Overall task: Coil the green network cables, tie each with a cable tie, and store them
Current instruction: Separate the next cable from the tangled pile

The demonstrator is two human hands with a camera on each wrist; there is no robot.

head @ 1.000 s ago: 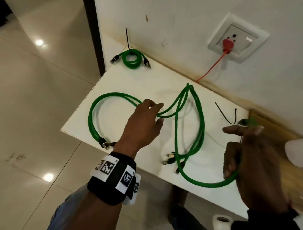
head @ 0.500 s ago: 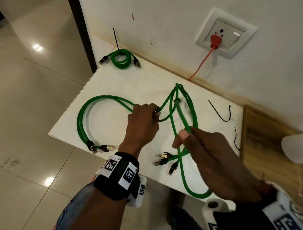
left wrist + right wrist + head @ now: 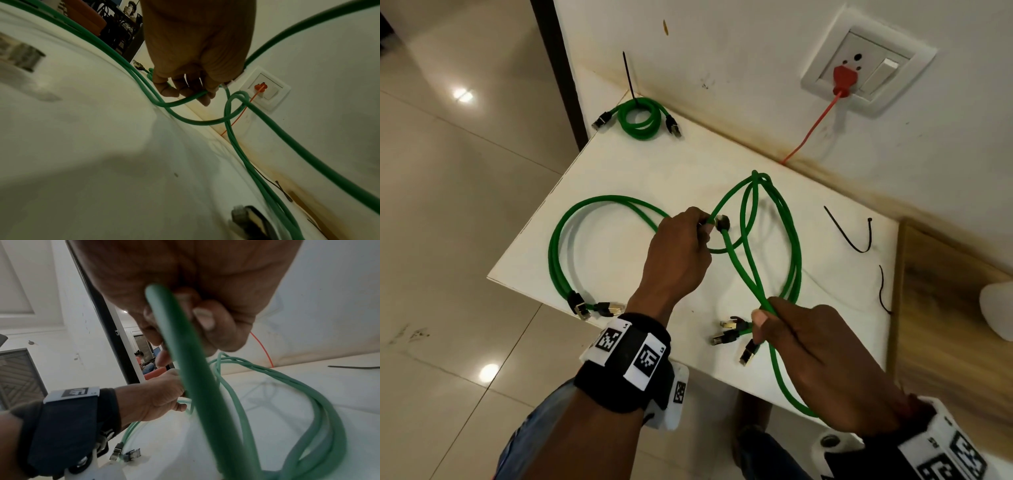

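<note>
Several loose green network cables [image 3: 796, 246] lie looped on the white table [image 3: 619, 178]. My left hand [image 3: 705, 226] pinches one cable just behind its black connector [image 3: 723, 223] above the table's middle; in the left wrist view its fingers [image 3: 180, 92] curl round a green strand [image 3: 185, 101]. My right hand [image 3: 760, 318] grips the same cable [image 3: 743, 270] lower down, near the front edge, and the cable [image 3: 185, 353] runs through its fist. A coiled, tied green cable [image 3: 642, 118] sits in the far left corner. Two loose black cable ties [image 3: 852, 236] [image 3: 883, 291] lie at the right.
A wall runs along the table's back, with a socket holding a red plug [image 3: 842, 78] and its orange cord. A wooden surface [image 3: 945, 308] adjoins the table's right side, with a white object [image 3: 996, 315] on it. Tiled floor lies to the left.
My left hand closed on the cable by its connector. My right hand swung in from the far right, passed the end over, then slid down the cable toward the front edge.
</note>
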